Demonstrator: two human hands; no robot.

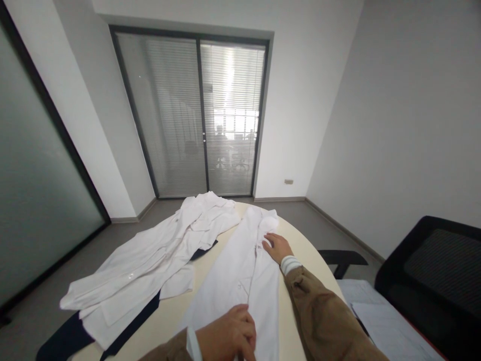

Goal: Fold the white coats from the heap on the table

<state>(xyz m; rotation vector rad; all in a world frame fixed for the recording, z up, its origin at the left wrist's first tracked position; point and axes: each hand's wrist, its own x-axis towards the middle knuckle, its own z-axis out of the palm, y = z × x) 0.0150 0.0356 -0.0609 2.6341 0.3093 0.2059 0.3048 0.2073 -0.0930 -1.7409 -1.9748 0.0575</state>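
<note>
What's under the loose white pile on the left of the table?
A dark navy cloth shows from under the white pile at its near edges, on the cream table. How far the cloth runs beneath is covered.

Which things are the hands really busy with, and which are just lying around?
In use:
- flat white cotton coat lying on the round cream table
- left hand, pinching the coat's front edge
- right hand, pressed flat near the collar

Just lying about:
- crumpled white coat to the left
- dark navy cloth under it
- black mesh office chair
- white papers
</note>
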